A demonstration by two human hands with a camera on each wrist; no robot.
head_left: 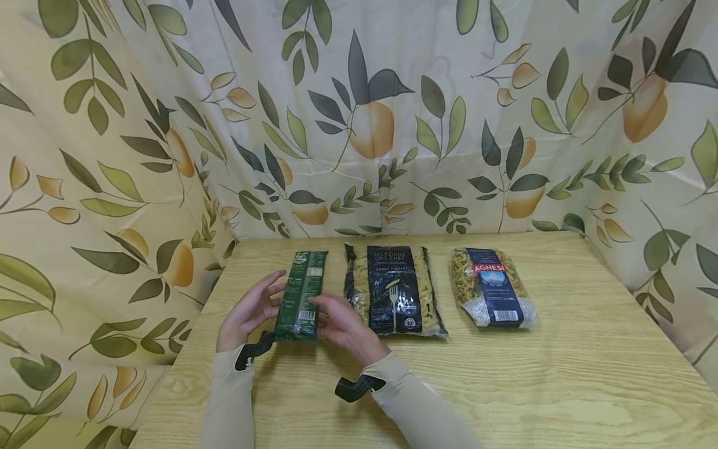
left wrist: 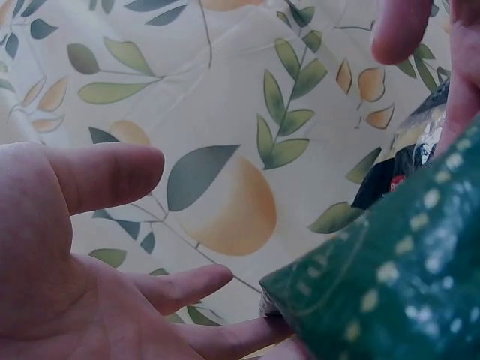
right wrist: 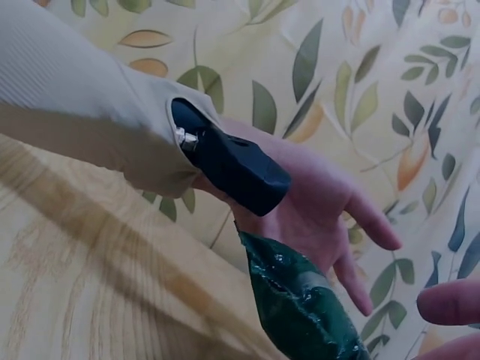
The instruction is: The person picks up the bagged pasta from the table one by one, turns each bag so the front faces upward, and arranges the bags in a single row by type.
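Observation:
A long green packet (head_left: pixel 301 296), its printed side with a barcode facing up, is between both hands at the left part of the table; its contents are hidden. The right hand (head_left: pixel 344 324) holds its right edge, thumb on the face and other fingers partly hidden beneath. Along the left edge the left hand (head_left: pixel 252 308) has extended fingers, some reaching behind the packet. In the left wrist view, that hand's thumb stands apart while a fingertip touches the packet's corner (left wrist: pixel 322 292). To the right lies a penne bag (head_left: pixel 392 293).
An Agnesi pasta bag (head_left: pixel 493 290) lies farther right on the wood-grain table (head_left: pixel 533 386). A leaf-and-fruit patterned curtain (head_left: pixel 392 149) hangs along the back and sides. Black wrist cameras (head_left: pixel 359 388) sit on both sleeves.

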